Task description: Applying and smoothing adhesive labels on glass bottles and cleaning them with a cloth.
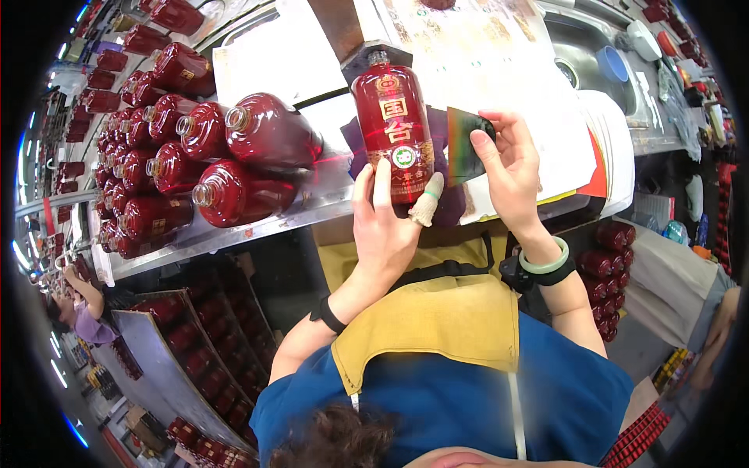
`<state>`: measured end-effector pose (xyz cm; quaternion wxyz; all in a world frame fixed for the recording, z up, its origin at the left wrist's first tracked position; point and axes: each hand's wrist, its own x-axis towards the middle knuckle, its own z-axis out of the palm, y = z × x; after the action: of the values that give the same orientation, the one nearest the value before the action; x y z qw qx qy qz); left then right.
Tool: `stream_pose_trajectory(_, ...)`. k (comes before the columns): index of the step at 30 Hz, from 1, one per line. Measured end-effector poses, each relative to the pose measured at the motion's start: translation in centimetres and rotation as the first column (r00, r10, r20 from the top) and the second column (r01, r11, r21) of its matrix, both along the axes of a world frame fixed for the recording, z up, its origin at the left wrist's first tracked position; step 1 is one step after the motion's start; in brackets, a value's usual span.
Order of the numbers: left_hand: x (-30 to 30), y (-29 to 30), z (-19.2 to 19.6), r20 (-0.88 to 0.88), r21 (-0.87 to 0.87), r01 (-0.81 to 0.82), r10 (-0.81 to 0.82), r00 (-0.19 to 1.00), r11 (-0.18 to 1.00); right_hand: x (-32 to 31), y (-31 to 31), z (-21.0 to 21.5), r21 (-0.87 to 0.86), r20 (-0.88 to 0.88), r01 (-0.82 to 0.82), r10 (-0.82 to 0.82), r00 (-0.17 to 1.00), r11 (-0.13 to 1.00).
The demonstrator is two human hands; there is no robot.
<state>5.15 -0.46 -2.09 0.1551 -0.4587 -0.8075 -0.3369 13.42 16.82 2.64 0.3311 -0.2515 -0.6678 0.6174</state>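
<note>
A glossy red glass bottle (392, 129) with gold markings and a round white-and-green emblem lies on a dark purple cloth, its neck pointing away from me. My left hand (384, 226) grips its lower end, two fingers resting on the front and the thumb along the right side. A pale, worn cover wraps that thumb. Just right of the bottle, my right hand (511, 168) pinches a thin, dark flat piece (466, 144) with a greenish-rainbow sheen between thumb and fingers. Its exact kind is unclear. The piece stands close beside the bottle; contact cannot be made out.
Many red bottles (207, 132) lie or lean in rows on the metal bench at left. White sheets (285, 54) and a printed decal sheet (468, 47) cover the worktop. A metal sink (597, 62) holds a blue bowl (612, 64). Another person (90, 316) is at far left.
</note>
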Motion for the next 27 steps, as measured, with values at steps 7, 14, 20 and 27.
stream_pose_trajectory(7, -1.8, -2.0, -0.2, 0.081, 0.086, 0.065, -0.072, 0.994, 0.994, 0.4, 0.1, 0.2, -0.027, -0.011, -0.034, 0.034, 0.999, 0.999)
stream_pose_trajectory(14, -2.8, -2.1, 0.2, 0.041, 0.100, 0.077, -0.082, 0.996, 0.992, -1.7, 0.4, 2.4, 0.582, 0.024, -0.032, 0.023, 0.999, 0.813)
stream_pose_trajectory(20, -2.6, -2.0, 0.6, 0.245, 0.178, -0.023, -0.022, 0.969, 0.984, -2.2, -2.1, 3.4, 0.918, 0.231, -0.332, 0.388, 0.892, 0.217)
stream_pose_trajectory(27, -2.7, -0.4, 1.9, 0.219, 0.062, 0.108, -0.119, 0.969, 0.992, -4.8, 2.8, 6.5, 0.922, 0.062, -0.055, -0.007, 0.998, 0.384)
